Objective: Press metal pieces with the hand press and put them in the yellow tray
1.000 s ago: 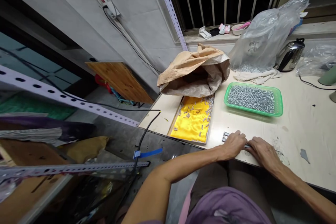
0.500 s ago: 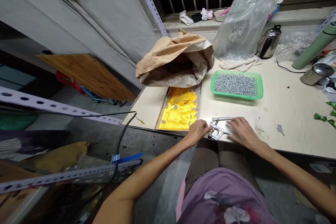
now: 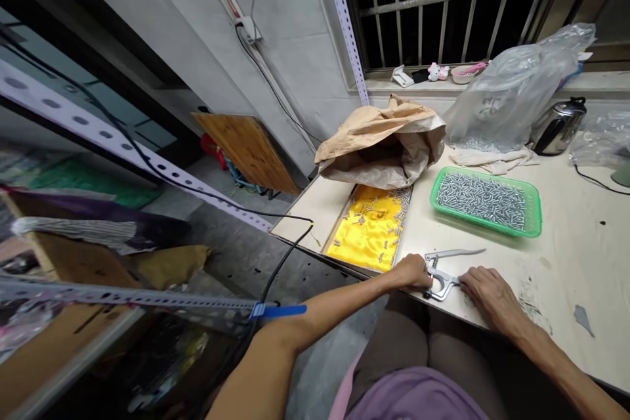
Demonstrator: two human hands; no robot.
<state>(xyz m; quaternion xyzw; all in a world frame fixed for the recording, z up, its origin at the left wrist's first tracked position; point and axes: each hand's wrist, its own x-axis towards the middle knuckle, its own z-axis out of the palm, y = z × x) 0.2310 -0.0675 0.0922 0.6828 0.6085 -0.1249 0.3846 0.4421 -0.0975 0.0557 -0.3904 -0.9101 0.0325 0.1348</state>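
Low over the table's front edge lie metal hand pliers (image 3: 447,283) with a rounded frame, a small spring and two handles spread apart. My left hand (image 3: 414,272) is closed at their jaw end, its fingertips pressed against the head; any small piece between those fingers is hidden. At the other end, the bent fingers of my right hand (image 3: 491,290) grip the tip of the lower handle. The upper handle (image 3: 457,253) sticks out free above. Beyond the pliers stands a green plastic basket (image 3: 535,213) full of small silvery metal pins (image 3: 482,198).
Left of the pliers, a shallow tray lined with yellow satin cloth (image 3: 361,236) bears scattered metal pieces. A brown paper sack (image 3: 378,138) gapes over its far end. Behind the basket are a clear plastic bag (image 3: 506,98), a rag (image 3: 495,161) and a steel kettle (image 3: 561,128). A black cable (image 3: 280,262) hangs left.
The view has turned left, so the table sits further right and lower. My right hand has drawn back from the upper handle to the lower handle's end. My left hand stays at the jaws.
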